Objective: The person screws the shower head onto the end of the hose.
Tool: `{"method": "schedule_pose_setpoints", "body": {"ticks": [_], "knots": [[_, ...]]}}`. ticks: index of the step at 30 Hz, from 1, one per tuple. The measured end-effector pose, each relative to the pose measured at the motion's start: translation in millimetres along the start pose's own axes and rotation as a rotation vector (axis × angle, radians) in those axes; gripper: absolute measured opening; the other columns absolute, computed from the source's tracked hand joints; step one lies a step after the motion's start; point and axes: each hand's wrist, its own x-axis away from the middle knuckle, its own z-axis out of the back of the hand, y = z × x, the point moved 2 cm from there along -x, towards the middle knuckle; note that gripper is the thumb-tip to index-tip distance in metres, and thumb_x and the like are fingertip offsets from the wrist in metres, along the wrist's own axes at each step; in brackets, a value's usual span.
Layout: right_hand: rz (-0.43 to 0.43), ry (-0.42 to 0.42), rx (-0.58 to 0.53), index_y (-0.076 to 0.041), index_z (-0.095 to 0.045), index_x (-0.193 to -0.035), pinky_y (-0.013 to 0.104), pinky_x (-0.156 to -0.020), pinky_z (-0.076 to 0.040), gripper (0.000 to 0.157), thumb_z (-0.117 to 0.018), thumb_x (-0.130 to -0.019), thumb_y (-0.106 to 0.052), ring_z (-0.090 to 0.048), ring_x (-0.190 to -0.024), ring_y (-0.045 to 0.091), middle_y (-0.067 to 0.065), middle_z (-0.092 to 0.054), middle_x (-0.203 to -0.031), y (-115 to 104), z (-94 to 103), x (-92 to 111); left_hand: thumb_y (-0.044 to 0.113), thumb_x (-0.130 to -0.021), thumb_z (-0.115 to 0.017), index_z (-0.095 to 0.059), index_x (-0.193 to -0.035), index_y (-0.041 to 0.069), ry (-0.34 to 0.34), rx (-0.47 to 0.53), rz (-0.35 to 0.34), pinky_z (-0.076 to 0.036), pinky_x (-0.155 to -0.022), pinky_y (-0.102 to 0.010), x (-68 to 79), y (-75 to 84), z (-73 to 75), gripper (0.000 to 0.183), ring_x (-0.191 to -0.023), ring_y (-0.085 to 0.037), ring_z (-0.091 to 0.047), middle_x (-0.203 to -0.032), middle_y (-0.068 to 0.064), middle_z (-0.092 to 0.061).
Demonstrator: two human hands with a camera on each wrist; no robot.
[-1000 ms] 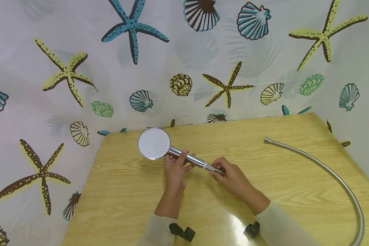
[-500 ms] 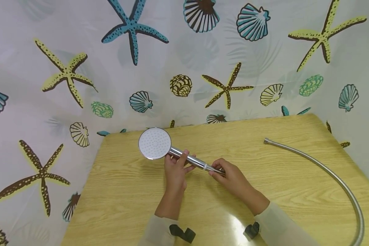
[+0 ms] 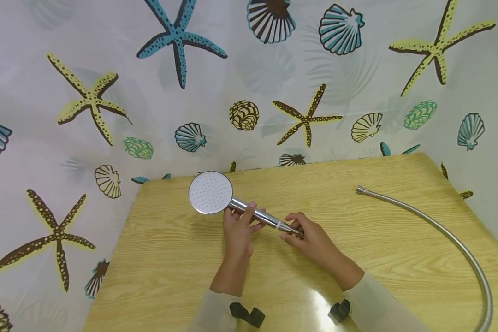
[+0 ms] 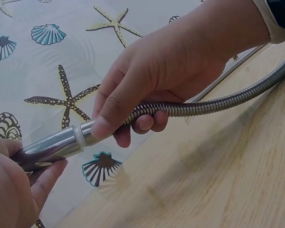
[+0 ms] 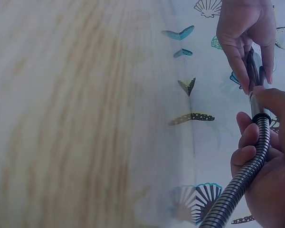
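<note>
A chrome shower head (image 3: 210, 192) with a white nozzle face is held above the table by my left hand (image 3: 236, 237), its fingers and thumb around the handle (image 3: 267, 218). My right hand (image 3: 315, 240) grips the end of a metal shower hose (image 4: 223, 100) at the bottom of that handle. In the left wrist view the right thumb lies on the smooth hose connector (image 4: 88, 134), with the other fingers under the ribbed part. A white ring (image 4: 79, 137) shows between handle and connector. Whether the threads are engaged cannot be seen.
The hose's other end (image 3: 360, 189) lies on the wooden table (image 3: 170, 267) at the right, and its length curves toward the front edge. A white curtain (image 3: 216, 74) printed with starfish and shells stands behind and beside the table.
The right thumb and fingers have shifted slightly around the connector. The shower head has moved a little to the right, staying in the left hand.
</note>
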Motion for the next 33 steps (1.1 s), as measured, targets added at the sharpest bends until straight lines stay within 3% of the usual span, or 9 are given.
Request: {"method": "schedule_pose_setpoints", "body": {"ticks": [6, 13, 18, 24, 33], "knots": [[0.026, 0.029, 0.014, -0.01, -0.054, -0.118, 0.021, -0.065, -0.052, 0.031, -0.072, -0.095, -0.019, -0.057, -0.076, 0.009, 0.002, -0.067, -0.096, 0.2, -0.3, 1.0, 0.017, -0.095, -0.072, -0.049, -0.123, 0.009, 0.008, 0.013, 0.002, -0.066, -0.072, -0.044, -0.5, -1.3, 0.0, 0.037, -0.094, -0.031, -0.076, -0.104, -0.007, -0.065], [0.015, 0.013, 0.009, -0.013, -0.06, -0.115, 0.021, -0.067, -0.051, 0.019, -0.065, -0.1, -0.024, -0.057, -0.078, 0.01, 0.003, -0.07, -0.098, 0.6, -0.8, 2.2, 0.015, -0.095, -0.072, -0.05, -0.123, 0.009, 0.011, 0.026, 0.004, -0.066, -0.072, -0.044, -0.9, -0.9, -0.1, 0.035, -0.097, -0.036, -0.075, -0.104, -0.006, -0.064], [0.006, 0.0, -0.001, -0.011, -0.061, -0.123, 0.021, -0.066, -0.05, 0.026, -0.061, -0.103, -0.027, -0.056, -0.078, 0.011, 0.007, -0.07, -0.099, 2.2, -1.4, 1.9, 0.015, -0.095, -0.072, -0.049, -0.124, 0.009, 0.007, 0.022, 0.004, -0.066, -0.072, -0.044, -0.5, 0.2, -0.3, 0.037, -0.1, -0.039, -0.074, -0.105, -0.007, -0.063], [-0.006, 0.013, 0.004, -0.01, -0.053, -0.132, 0.021, -0.059, -0.048, 0.044, -0.071, -0.096, -0.026, -0.054, -0.071, 0.01, 0.0, -0.065, -0.096, 2.6, -1.1, 2.0, 0.016, -0.095, -0.072, -0.05, -0.124, 0.009, 0.018, 0.008, 0.017, -0.066, -0.072, -0.042, -1.1, -1.3, -0.8, 0.036, -0.1, -0.037, -0.075, -0.106, -0.007, -0.064], [-0.012, 0.041, 0.013, -0.012, -0.056, -0.115, 0.021, -0.066, -0.051, 0.021, -0.067, -0.099, -0.021, -0.057, -0.077, 0.011, 0.0, -0.066, -0.095, 3.9, -1.9, 3.0, 0.014, -0.095, -0.072, -0.05, -0.122, 0.009, 0.026, 0.024, 0.015, -0.066, -0.071, -0.043, -0.9, -1.2, -1.7, 0.035, -0.097, -0.036, -0.075, -0.103, -0.006, -0.064]]}}
